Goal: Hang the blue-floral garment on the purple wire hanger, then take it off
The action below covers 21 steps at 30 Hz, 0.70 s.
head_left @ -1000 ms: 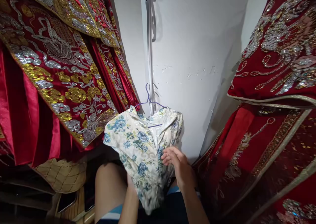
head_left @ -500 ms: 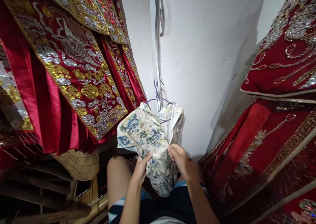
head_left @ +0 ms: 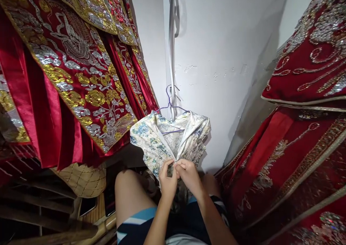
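Note:
A short-sleeved floral shirt (head_left: 158, 140), cream with blue and yellow flowers, hangs on a purple wire hanger (head_left: 169, 102). My left hand (head_left: 168, 176) pinches the front edge of the shirt just below the neck opening. Right beside it, my right hand (head_left: 187, 173) grips the opposite front edge, and the fingertips of both hands nearly meet. The neckline forms a V above them. Whatever small fastening may lie between my fingers is hidden. The lower part of the shirt drops behind my hands between my knees.
Red garments with gold and silver embroidery (head_left: 89, 86) hang at the left. A beaded red dress (head_left: 305, 79) is on the right. Behind the hanger a white pole (head_left: 172, 50) runs along the wall (head_left: 216, 39). A phone (head_left: 88, 206) lies on a wooden seat (head_left: 98, 210) at lower left.
My left hand has moved right and up to the front edge, and my right hand slightly left, so they meet. The shirt now faces me more squarely, its neck opening wider.

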Tool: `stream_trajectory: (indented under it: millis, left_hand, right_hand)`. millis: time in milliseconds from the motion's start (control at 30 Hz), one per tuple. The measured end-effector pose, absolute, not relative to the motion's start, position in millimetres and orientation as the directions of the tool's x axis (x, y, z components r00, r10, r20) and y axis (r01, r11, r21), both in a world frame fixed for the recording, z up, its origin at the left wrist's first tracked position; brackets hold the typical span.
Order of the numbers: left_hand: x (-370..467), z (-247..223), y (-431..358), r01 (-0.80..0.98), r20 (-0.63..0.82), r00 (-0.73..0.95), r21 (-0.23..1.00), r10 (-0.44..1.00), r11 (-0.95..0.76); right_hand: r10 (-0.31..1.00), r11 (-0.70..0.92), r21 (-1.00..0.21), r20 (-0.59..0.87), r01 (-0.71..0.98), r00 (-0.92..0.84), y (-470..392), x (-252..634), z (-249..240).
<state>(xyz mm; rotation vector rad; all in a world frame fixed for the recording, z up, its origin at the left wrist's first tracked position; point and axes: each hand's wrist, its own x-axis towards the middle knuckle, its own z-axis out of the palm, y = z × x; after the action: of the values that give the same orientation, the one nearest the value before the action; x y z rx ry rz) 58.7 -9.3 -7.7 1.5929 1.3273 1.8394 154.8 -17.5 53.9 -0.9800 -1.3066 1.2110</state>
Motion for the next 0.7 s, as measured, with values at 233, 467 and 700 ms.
stream_trajectory:
  millis: [233,467,700]
  left_hand:
    - [46.8,5.4,-4.1,0.344,0.591,-0.182,0.787,0.786,-0.512]
    - [18.8,4.6,9.9,0.433,0.572,-0.102,0.762,0.814,-0.481]
    - [11.1,132.2,43.1,0.505,0.818,-0.099,0.532,0.567,-0.680]
  right_hand:
    - [0.974,0.215,-0.953,0.224,-0.213,-0.020,37.5,162.0,126.0]
    - [0.961,0.245,-0.914,0.274,-0.324,-0.046,77.8,157.1,203.9]
    - [0.928,0.353,-0.911,0.369,-0.214,-0.041,72.7,159.1,187.5]
